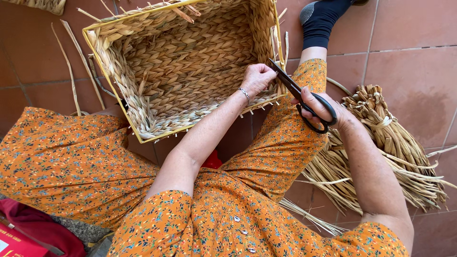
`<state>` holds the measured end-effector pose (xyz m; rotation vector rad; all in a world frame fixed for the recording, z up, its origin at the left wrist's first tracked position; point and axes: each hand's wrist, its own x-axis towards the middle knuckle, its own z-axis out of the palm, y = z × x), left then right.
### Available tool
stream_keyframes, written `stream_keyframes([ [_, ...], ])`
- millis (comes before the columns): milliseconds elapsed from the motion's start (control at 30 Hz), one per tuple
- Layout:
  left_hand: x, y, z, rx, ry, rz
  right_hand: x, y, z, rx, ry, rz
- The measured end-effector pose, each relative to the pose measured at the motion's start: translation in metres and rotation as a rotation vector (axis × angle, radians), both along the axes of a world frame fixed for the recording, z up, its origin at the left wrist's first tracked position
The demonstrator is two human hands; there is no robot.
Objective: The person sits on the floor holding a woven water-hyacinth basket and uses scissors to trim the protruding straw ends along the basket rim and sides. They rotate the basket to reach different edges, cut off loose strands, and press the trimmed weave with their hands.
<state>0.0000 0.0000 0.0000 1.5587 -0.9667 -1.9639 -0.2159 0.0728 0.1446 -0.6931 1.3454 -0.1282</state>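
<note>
A person sits on a floor point(409, 28) of reddish-brown tiles, seen from above, with a rectangular woven basket point(185, 62) resting across the lap and knees. The basket is plaited from pale straw-coloured fibre over a yellow frame, tipped so that its open inside faces the camera, and short loose ends of fibre stick out along its rim. The left hand point(257, 78) is closed on the near right part of the rim, fingers curled over the plaited edge; a thin bracelet point(244, 92) circles its wrist. The right hand point(320, 108) is clamped through the loops of black scissors point(299, 96), whose blades are slightly parted and point up and left, their tips just beside the left hand's knuckles at the basket's right corner. Whether the blades touch a fibre there cannot be told. The two hands are close together but do not touch. The person wears an orange dress point(76, 166) with a small flower print and buttons down the front, and a dark sock point(321, 21) shows on a foot at the top, beyond the basket. To the right, on the floor beside the leg, lies a tied bundle of dried reeds point(385, 147). Loose strands point(71, 71) lie on the tiles left of the basket, and something red point(28, 233) sits at the lower left corner.
</note>
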Motion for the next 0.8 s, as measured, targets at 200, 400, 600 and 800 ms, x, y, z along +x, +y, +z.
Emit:
stream_keyframes([
  [200,0.0,-0.004,0.009,0.052,0.058,-0.016,0.005,0.01,0.002,-0.073,0.145,0.021],
  [400,0.036,-0.014,0.008,0.181,0.077,0.013,-0.003,0.005,0.051,-0.344,0.535,0.398],
  [600,0.046,-0.024,0.0,-0.021,-0.118,-0.203,0.009,0.0,0.112,-0.646,0.933,0.81],
  [800,0.022,-0.022,-0.001,-0.099,-0.414,-0.704,0.019,-0.017,0.122,-0.465,0.921,0.996],
])
